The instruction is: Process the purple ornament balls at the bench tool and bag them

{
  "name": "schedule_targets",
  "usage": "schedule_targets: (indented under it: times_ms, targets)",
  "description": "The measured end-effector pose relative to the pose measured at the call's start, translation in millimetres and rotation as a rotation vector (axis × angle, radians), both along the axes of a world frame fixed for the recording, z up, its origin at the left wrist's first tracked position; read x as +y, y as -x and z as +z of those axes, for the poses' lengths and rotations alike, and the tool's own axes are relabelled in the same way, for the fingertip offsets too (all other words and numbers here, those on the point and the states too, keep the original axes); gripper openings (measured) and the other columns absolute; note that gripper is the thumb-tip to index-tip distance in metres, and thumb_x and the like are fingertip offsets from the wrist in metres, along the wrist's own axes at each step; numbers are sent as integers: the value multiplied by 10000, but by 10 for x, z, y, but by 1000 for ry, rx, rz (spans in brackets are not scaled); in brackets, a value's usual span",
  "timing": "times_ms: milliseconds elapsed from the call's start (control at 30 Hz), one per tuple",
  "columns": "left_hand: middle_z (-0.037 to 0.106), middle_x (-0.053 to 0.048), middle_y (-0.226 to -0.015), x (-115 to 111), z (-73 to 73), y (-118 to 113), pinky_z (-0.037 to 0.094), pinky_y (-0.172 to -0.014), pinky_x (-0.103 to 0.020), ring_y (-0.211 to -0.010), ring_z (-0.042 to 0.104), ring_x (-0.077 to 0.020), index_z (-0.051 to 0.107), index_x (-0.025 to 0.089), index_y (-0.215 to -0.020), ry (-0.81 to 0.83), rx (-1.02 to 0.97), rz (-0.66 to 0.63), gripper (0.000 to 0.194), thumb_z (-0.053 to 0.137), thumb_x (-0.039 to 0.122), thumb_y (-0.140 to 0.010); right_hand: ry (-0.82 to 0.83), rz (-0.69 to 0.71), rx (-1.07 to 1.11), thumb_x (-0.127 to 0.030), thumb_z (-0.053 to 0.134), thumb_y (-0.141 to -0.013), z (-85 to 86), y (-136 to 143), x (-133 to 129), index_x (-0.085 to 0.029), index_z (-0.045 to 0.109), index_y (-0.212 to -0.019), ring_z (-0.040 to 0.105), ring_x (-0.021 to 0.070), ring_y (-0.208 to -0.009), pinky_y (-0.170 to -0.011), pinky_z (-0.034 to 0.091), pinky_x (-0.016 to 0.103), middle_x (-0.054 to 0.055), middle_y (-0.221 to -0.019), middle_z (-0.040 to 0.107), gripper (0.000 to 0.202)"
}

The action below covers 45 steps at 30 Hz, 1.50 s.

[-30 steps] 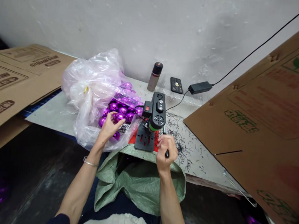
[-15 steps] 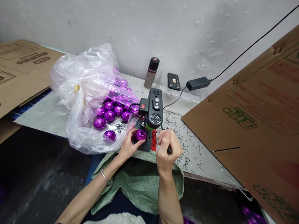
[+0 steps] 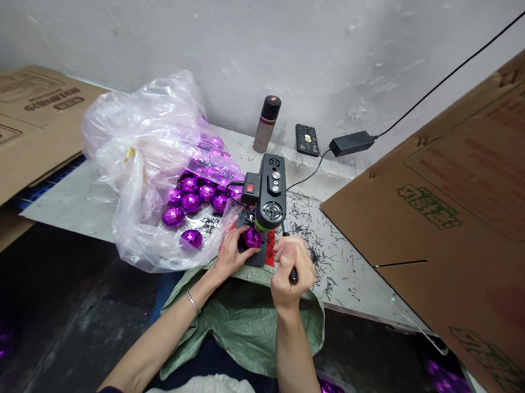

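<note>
A shiny purple mirror ball (image 3: 254, 237) sits on the dark base plate of a small black bench machine (image 3: 273, 191), right under its green-ringed head. My left hand (image 3: 234, 251) grips the ball from the left, with the thumb on the near side and the fingers on the far side. My right hand (image 3: 294, 267) is wrapped round the black-ended lever handle (image 3: 293, 275) on the machine's right side. To the left, several more purple balls (image 3: 192, 202) lie in and before a clear plastic bag (image 3: 133, 231).
Behind the machine stand a spray can (image 3: 267, 124) and a phone (image 3: 307, 140). A power adapter (image 3: 351, 143) hangs on its cable. Cardboard boxes flank the table, one on the left (image 3: 37, 126), one on the right (image 3: 441, 229). Black scraps (image 3: 330, 253) litter the tabletop.
The ball has moved slightly right, in under the machine's head, with my left hand on it. My right hand has pulled the lever a little lower and nearer to me.
</note>
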<state>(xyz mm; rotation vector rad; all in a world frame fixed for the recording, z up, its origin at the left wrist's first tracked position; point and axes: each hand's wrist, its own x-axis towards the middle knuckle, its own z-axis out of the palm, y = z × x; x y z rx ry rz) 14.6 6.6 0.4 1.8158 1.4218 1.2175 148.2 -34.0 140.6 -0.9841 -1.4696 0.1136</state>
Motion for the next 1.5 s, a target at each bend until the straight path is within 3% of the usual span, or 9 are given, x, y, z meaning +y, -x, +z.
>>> schedule_targets:
  times_ms: [200, 333, 533, 1033, 1167, 1300, 1400, 1500]
  targets:
    - [736, -125, -1222, 6, -34, 2, 553, -1030, -487, -1176, 703, -314, 593, 195, -1285, -13, 8, 8, 543, 817, 447, -859, -105, -30, -57, -165, 408, -1037, -434, -2, 27, -231, 509, -749, 589, 130, -654, -600, 468, 292, -3, -728, 601, 312]
    - [737, -112, -1211, 6, -55, -16, 549, -1027, -481, -1165, 703, -309, 593, 206, -1284, -34, 12, 18, 536, 819, 443, -859, -160, -65, -23, -232, 370, -1063, -628, 25, 84, -236, 503, -743, 583, 135, -634, -569, 467, 296, -3, -725, 587, 346]
    - [741, -108, -1199, 15, -113, -39, 551, -1017, -480, -1147, 711, -311, 600, 219, -1286, -52, 8, 33, 554, 839, 441, -838, -215, -101, 8, -262, 371, -1066, -750, 55, 141, -238, 494, -730, 574, 137, -617, -686, 519, 350, -19, -715, 573, 358]
    - [736, -121, -1193, 38, -108, -50, 559, -1004, -488, -1139, 716, -312, 593, 197, -1294, -88, 18, 28, 527, 817, 400, -863, -237, -48, 12, -291, 364, -1066, -898, 46, 206, -240, 478, -731, 590, 143, -642, -704, 528, 355, -12, -732, 572, 358]
    - [734, -124, -1194, 70, -90, -65, 562, -1003, -501, -1153, 711, -324, 604, 200, -1280, -83, 14, 52, 511, 817, 390, -856, -232, -45, -11, -283, 370, -1057, -807, 34, 186, -240, 456, -706, 572, 137, -628, -640, 496, 318, -12, -712, 558, 364]
    - [735, -116, -1204, 69, -80, -66, 562, -1020, -502, -1161, 713, -320, 600, 207, -1286, -68, 9, 43, 533, 834, 383, -840, -149, -62, 12, -204, 393, -1039, -448, 26, 141, -235, 477, -712, 562, 138, -649, -620, 453, 301, -16, -696, 543, 339]
    - [714, -138, -1283, -124, -107, -33, 558, -1051, -514, -1223, 698, -321, 560, 213, -1351, -118, 45, 7, 531, 776, 365, -890, -36, -53, 66, -219, 424, -1041, -180, 26, 118, -235, 475, -688, 571, 144, -667, -641, 455, 308, -18, -667, 524, 357]
    - [641, -200, -1432, -473, -97, 72, 528, -1106, -557, -1351, 632, -358, 475, 201, -1468, -240, 135, -50, 655, 748, 411, -911, -23, -49, 73, -230, 441, -1041, -118, 30, 100, -233, 483, -665, 580, 146, -670, -639, 451, 310, -15, -658, 536, 378]
